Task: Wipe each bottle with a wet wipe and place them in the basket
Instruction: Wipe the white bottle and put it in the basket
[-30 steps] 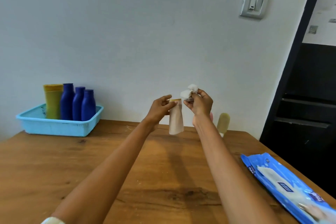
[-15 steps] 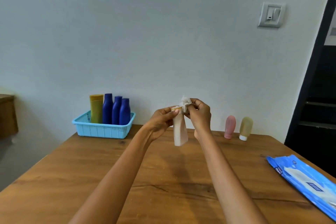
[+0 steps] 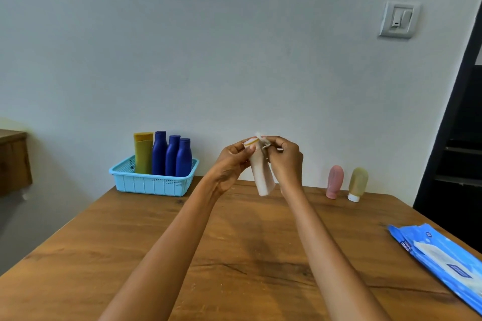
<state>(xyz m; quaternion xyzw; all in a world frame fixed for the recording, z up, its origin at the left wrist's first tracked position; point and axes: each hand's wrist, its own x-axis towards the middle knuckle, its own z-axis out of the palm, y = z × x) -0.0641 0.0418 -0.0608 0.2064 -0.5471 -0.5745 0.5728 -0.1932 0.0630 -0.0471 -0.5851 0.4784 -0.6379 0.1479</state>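
Pale bottle is up in the air over the bench, mid-frame, tilted w/ its yellow-banded top toward the left. Left hand pinches it near the top, fingers curled round it. Right hand pinches a crumpled wipe against the bottle's top end; wipe mostly hidden by the fingers.

Basket, light blue, sits at the bench's far left edge by the wall. In it, upright: yellow tube on the left, then 3 blue bottles in a row, touching or nearly so.

Far right of the bench, near the wall: pink bottle and olive bottle, both standing cap-down, just beside each other, well apart from the basket.

Wipes pack, blue, lies flat at the bench's right edge, partly cut off by the frame. Wall switch upper right.
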